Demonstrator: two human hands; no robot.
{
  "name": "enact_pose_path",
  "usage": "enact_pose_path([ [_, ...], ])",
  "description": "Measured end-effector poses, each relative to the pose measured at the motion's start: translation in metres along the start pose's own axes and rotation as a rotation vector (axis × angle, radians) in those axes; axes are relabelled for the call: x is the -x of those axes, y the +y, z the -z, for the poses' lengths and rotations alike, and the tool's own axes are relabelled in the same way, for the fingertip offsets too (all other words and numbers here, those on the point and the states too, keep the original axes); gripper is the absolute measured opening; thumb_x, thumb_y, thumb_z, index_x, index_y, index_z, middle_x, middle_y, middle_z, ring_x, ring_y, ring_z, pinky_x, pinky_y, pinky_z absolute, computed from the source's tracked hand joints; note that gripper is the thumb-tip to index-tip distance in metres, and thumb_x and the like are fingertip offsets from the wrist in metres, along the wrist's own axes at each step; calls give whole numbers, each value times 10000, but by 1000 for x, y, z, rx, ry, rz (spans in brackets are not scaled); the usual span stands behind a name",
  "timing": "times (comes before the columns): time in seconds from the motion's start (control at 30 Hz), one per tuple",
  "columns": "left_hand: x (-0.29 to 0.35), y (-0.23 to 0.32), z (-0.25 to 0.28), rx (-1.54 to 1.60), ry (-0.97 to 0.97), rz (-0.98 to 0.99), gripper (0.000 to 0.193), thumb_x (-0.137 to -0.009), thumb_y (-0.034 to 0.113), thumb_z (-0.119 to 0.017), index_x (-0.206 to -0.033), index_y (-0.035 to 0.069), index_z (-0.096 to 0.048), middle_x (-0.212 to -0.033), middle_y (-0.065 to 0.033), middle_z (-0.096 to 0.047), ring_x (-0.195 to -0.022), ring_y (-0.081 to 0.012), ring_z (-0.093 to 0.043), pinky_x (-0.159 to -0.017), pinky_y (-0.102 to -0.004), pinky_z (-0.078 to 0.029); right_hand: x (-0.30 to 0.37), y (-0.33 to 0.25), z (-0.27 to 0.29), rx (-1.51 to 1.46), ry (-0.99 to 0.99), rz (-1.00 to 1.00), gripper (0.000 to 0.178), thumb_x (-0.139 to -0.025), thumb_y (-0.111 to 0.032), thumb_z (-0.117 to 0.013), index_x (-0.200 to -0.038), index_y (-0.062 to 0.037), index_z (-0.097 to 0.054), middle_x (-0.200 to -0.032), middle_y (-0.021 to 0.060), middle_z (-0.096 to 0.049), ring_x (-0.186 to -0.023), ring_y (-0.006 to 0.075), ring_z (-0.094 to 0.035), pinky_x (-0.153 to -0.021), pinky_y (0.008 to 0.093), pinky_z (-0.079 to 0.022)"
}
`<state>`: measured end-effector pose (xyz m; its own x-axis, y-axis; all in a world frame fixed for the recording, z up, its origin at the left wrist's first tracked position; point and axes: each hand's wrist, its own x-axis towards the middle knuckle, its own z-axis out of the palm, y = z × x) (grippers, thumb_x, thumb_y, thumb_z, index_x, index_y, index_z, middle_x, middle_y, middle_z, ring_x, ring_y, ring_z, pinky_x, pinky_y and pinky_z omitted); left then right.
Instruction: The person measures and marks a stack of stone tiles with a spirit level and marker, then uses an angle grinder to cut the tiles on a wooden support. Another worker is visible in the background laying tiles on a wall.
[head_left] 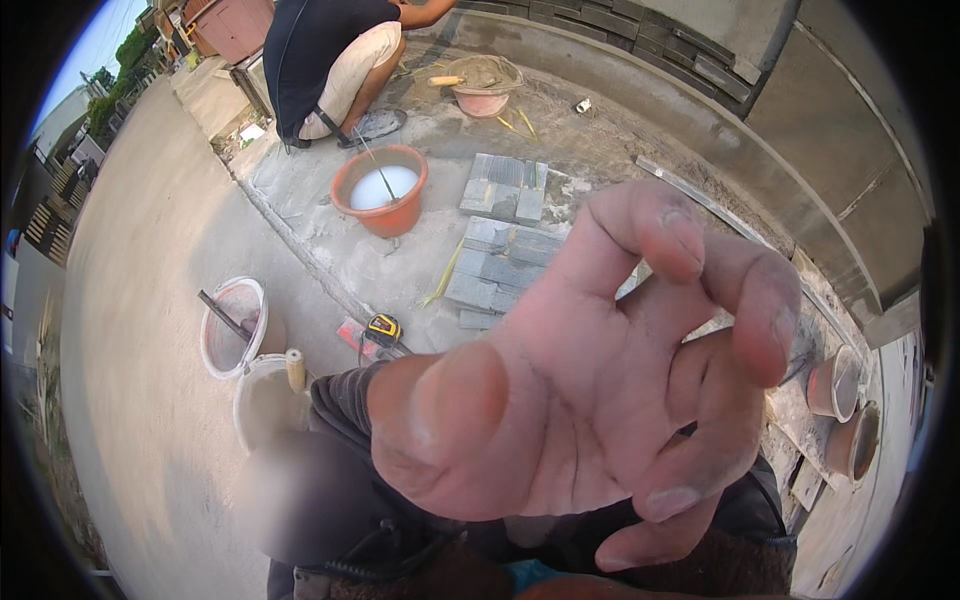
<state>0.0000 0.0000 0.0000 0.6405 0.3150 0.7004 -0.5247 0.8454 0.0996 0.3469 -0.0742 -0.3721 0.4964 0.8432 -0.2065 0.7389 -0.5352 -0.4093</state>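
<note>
My left hand (600,400) fills the middle of the head view, very close, palm turned toward me. Its fingers are bent but spread apart, and nothing lies in them. Grey dust marks the fingertips. A dark sleeve cuff (342,398) shows at the wrist. Behind the hand, partly covered by it, grey stone tiles (500,262) lie in stacks on the ground. Left of the tiles, a yellow and black tape measure (383,329) rests beside a red flat tool (357,335). My right hand does not appear.
An orange bucket (390,218) of whitish liquid stands ahead, near a squatting person (325,60). Beyond is a tub of mortar (482,100). Two pale buckets (232,350) sit at left, two small buckets (832,385) at right. A low wall (700,125) curves along the right.
</note>
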Motion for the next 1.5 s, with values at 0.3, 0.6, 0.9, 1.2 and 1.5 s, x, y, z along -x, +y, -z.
enact_pose_path([
  [0.3,21,-58,36,-607,197,500,482,-838,-85,-685,-1189,107,-416,-1181,-42,-360,-887,-81,-449,-779,-247,-464,-16,-19,4,-37,71,30,318,-822,-303,-742,-988,-69,-604,-777,171,-667,-777,366,-666,-720,475,-505],
  [0.6,15,-51,32,-610,127,666,418,-855,-41,-700,-1181,46,-453,-1272,-112,-368,-1023,-160,-537,-880,-291,-547,-17,-10,5,-82,40,41,333,-829,-316,-721,-1039,-88,-600,-841,199,-675,-844,411,-661,-748,504,-504],
  [0.9,25,-59,37,-674,70,775,339,-988,160,-600,-1274,32,-471,-1301,-110,-453,-1047,-157,-579,-899,-282,-523,-11,-5,4,-51,68,82,298,-839,-299,-706,-1033,-95,-606,-839,195,-677,-835,407,-663,-745,507,-511],
  [1.2,20,-54,30,-750,-187,915,238,-921,153,-659,-1106,28,-577,-988,-46,-620,-855,-120,-598,-734,-281,-499,-6,-14,13,-49,74,44,278,-853,-326,-685,-1022,-117,-616,-837,187,-678,-828,406,-664,-740,508,-517],
  [1.5,21,-53,29,-814,-177,847,188,-889,104,-682,-1036,21,-598,-882,-42,-635,-795,-110,-596,-680,-272,-482,-4,-20,15,1,83,71,260,-895,-368,-626,-988,-125,-625,-837,172,-673,-832,401,-651,-726,510,-499],
])
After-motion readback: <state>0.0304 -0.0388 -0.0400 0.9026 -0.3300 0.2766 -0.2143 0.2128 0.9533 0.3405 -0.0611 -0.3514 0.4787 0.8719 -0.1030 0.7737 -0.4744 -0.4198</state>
